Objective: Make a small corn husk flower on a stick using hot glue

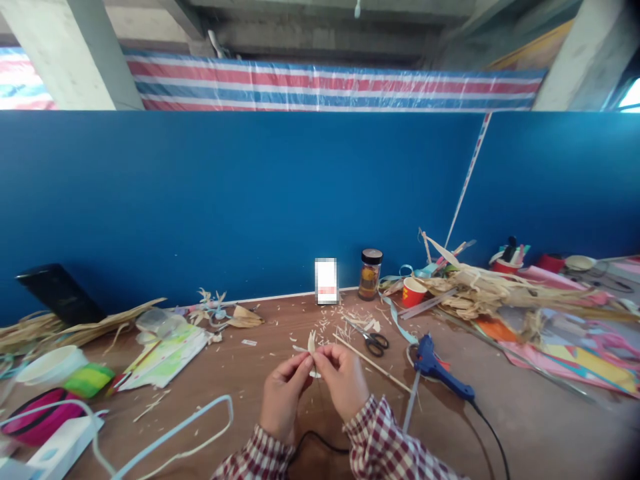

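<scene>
My left hand (284, 390) and my right hand (344, 380) meet over the middle of the table, fingertips pinched together. Between them stands a small pale strip of what looks like dried corn husk (312, 341), its split tips pointing up. Both hands seem closed on its lower end, which the fingers hide. Just beyond lie scattered husk shavings (325, 323). Black-handled scissors (375, 343) rest to the right, and a thin stick (375, 365) lies slantwise beside my right hand. Farther right is a blue glue gun (440, 368) with a glue stick (411, 402) at it.
At the back stand a lidded jar (370, 277) and a red paper cup (414, 291). Dried husks (480, 287) and coloured paper (570, 360) crowd the right. On the left are a white bowl (53, 365), a painted sheet (167, 360) and a power strip (65, 447). A blue partition (250, 200) closes the back.
</scene>
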The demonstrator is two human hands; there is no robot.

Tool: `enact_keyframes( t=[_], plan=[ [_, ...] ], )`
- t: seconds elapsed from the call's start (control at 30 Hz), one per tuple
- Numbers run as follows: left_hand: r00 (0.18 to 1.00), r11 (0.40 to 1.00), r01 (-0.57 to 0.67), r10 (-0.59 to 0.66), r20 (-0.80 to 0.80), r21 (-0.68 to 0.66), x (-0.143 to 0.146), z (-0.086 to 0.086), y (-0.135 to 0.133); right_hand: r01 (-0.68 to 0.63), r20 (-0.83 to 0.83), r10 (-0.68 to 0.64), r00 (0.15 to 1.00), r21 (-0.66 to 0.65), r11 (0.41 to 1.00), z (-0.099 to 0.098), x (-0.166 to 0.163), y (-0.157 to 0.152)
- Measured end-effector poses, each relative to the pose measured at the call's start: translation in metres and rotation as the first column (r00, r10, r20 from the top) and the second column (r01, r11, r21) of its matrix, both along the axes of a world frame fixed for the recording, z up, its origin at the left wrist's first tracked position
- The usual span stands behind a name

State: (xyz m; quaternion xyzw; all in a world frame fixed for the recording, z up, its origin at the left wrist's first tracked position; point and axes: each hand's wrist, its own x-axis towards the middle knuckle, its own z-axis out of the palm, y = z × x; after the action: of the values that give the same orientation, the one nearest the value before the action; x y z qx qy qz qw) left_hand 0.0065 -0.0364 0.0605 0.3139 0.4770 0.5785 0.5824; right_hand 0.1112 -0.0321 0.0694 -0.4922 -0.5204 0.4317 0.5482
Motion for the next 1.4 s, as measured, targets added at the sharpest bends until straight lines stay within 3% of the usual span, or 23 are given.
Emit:
enact_keyframes(
  t=[0.23,0.63,0.9,1.0,1.4],
  plan=[
    [0.999,1.000,-0.013,0.014,0.034,-0.012,-0.002,0.001,0.000,-0.021,0.019,0.021,1.000,0.010,1.000,0.001,-0.002,-0.001],
    [0.959,0.980,0.199,-0.190,0.210,-0.021,-0.007,0.002,-0.006,-0.177,-0.319,0.112,0.941,-0.179,0.968,-0.004,0.001,0.007],
    [0.921,0.973,0.229,-0.204,0.330,-0.037,-0.007,0.002,-0.005,-0.160,-0.319,0.109,0.941,-0.137,0.978,-0.002,-0.003,0.004],
    [0.908,0.970,0.240,-0.212,0.362,-0.033,-0.006,0.002,-0.006,-0.160,-0.329,0.094,0.940,-0.180,0.971,-0.001,-0.004,0.003],
    [0.916,0.971,0.233,-0.200,0.348,-0.056,-0.010,-0.001,-0.007,-0.200,-0.387,0.108,0.916,-0.206,0.958,-0.005,-0.007,0.000]
  ],
)
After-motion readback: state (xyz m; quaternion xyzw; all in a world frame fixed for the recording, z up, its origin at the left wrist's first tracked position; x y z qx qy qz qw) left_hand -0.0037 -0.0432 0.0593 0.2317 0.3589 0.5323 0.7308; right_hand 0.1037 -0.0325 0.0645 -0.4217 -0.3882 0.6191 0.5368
